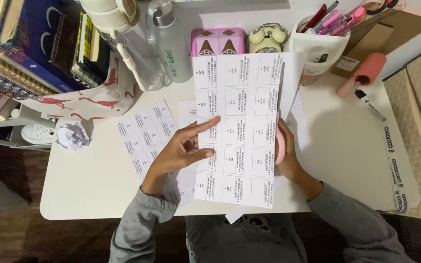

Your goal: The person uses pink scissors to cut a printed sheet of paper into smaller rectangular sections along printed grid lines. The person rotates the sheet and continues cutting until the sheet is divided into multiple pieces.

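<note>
left hand [181,148] pinches the left edge of a printed label sheet [237,131], thumb and forefinger closed on the paper, the sheet held up over the white worktop [347,156]. right hand [288,156] is at the sheet's right edge, its grip closed around pink-handled scissors [279,143]; the blades are hidden by the paper. the sheet spans the gap between the two hands, a grid of boxed labels, its right-hand column partly split from the rest.

left of the left hand, flat on the worktop, lies a second label sheet [144,134], partly under the wrist. further left, a crumpled paper ball [73,135].

beyond the held sheet's top edge: a pink box [219,41], a cream alarm clock [267,38], a white pen holder [320,46] full of pens. beyond the left hand, a clear water bottle [169,41] and a stack of books [30,44]. right of the right hand and well apart, a pink cylindrical case [364,74] with a black marker [369,104] just beside it. grey sleeves on both arms.
</note>
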